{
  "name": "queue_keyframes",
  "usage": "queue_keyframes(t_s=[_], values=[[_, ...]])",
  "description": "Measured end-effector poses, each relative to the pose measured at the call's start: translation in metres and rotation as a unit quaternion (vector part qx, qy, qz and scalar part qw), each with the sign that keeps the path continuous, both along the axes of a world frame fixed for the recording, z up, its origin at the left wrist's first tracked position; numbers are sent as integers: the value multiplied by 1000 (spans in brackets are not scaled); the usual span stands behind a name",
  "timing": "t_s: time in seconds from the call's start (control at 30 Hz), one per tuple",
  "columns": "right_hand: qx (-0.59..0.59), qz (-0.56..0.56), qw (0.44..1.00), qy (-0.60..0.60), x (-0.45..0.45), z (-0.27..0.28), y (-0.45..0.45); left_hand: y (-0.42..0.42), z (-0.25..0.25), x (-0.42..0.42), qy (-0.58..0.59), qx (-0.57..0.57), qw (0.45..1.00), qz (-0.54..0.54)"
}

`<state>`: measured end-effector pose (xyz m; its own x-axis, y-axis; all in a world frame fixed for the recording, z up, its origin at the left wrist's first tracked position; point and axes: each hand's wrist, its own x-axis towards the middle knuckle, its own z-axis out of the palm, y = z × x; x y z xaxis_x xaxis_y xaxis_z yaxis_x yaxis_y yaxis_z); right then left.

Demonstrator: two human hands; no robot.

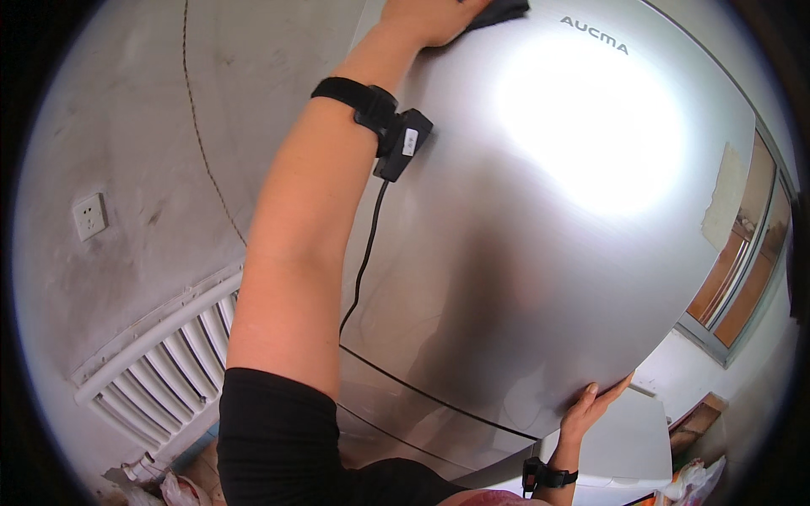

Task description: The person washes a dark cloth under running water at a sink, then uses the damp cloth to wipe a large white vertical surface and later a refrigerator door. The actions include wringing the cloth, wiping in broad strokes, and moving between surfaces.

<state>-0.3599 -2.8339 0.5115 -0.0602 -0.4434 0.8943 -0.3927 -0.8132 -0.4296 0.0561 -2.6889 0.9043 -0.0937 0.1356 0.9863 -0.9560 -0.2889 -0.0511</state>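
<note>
At the top edge, my left hand (440, 19) presses a black cloth (500, 15) against the upper door of a silver AUCMA refrigerator (607, 278). The frame's edge cuts off part of that hand. A black device with a cable is strapped to the left wrist. Lower right, my right hand (585, 411) rests at the door's edge, thumb apart and fingers extended, with nothing visible in its palm. The right wrist bears a black strap and a small device. A bright glare and dark reflections lie on the door.
A white radiator (155, 373), a wall socket (90, 217) and a hanging twisted cord (196, 126) are at the left. Beyond the refrigerator's right side stand a white appliance (623, 436) and plastic bags (696, 481), below a window (740, 278).
</note>
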Motion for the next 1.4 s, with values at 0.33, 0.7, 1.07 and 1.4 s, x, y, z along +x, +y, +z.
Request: queue_keyframes(t_s=[0.33,0.7,1.07,1.4], values=[[-12,-68,998,-1,-2,-7,-10,19,-48,48,11,5,1000,16],[-10,-38,999,-14,-2,-5,-10,39,-234,40,-3,93,994,-52],[10,19,1000,-16,1,1,-6,43,-473,20,126,177,975,-55],[7,57,998,-19,-4,0,-7,37,-337,22,84,103,990,-38]])
